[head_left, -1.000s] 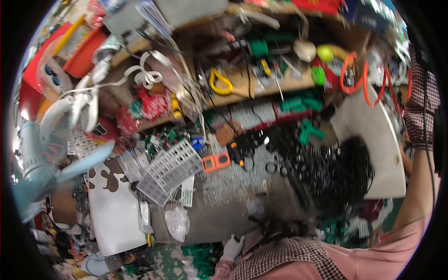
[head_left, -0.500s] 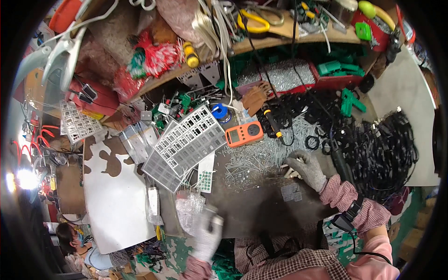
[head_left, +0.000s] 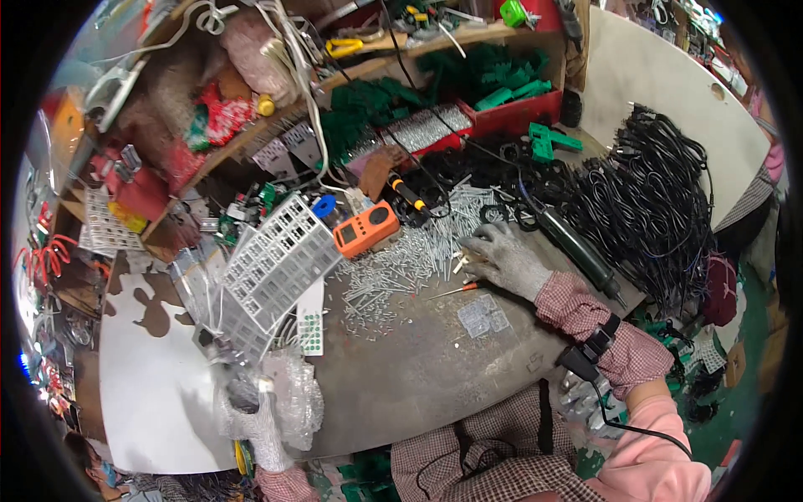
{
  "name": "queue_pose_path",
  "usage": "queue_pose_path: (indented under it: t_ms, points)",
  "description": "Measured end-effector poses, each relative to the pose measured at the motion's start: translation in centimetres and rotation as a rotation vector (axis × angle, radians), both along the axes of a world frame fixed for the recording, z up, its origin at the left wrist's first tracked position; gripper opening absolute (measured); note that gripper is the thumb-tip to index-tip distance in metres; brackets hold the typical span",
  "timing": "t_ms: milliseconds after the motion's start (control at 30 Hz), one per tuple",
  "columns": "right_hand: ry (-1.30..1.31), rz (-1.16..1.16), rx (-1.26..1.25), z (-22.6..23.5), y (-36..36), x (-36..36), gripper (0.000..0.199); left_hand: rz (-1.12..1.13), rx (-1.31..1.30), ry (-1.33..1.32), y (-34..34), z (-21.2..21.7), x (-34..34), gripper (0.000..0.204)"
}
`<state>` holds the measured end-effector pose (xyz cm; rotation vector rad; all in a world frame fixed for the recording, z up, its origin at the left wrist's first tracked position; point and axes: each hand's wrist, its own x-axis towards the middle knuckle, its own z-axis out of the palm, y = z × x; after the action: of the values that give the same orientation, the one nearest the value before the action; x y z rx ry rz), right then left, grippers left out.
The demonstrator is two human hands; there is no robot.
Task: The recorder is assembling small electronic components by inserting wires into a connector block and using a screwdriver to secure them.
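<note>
My right hand (head_left: pixel 508 261), in a grey knit glove, rests palm down at the right edge of a pile of screws (head_left: pixel 389 280), its fingers stretched out and somewhat apart. Small pale pieces (head_left: pixel 459 264) lie by its fingertips. Just below is a thin tool with an orange handle (head_left: pixel 456 291), and nearer me lie small clear plastic pieces (head_left: pixel 483 316). At the near left, my gloved left hand (head_left: pixel 261 422) reaches in among clear plastic bags beside a bubble-wrap bundle (head_left: pixel 293 397). Plastic and blur hide its fingertips, so a grip cannot be made out.
Stacked grey slotted trays (head_left: pixel 280 259), an orange meter (head_left: pixel 366 229) and a yellow-black screwdriver (head_left: pixel 407 193) lie beyond the screws. A dark cylindrical tool (head_left: pixel 577 247) sits right of my hand, before bundled black cables (head_left: pixel 644 184). Red bins (head_left: pixel 535 107) stand at the back.
The view has shifted rightward. My left hand has moved left and onto the clear bags. My right hand's fingers, curled before, are now stretched out; the orange-handled tool shows plainly.
</note>
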<state>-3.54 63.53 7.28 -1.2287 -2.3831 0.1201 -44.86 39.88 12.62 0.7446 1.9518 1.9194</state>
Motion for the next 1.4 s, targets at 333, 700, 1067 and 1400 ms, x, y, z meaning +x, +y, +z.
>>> queue_pose_path:
  t_ms: [333, 700, 1067, 1400]
  points:
    - [0.465, 0.269, -0.502, 0.0, -13.4, -6.8, 0.042, -0.967, -0.336, -0.768, 2.5, -6.2, 12.4, 0.056]
    - [0.688, 0.300, -1.181, -4.1, -8.3, -8.8, 0.038, -1.019, -0.437, 0.723, 2.1, -4.9, 10.9, 0.052]
    - [0.254, 0.481, -1.052, -3.0, -9.2, -7.4, 0.056, -1.023, -0.359, 0.990, 1.7, -2.2, 16.0, 0.033]
    - [-0.069, -0.443, -0.272, -0.3, -2.2, 4.3, 0.035, -1.064, -0.573, 1.028, 4.1, -3.5, 19.4, 0.020]
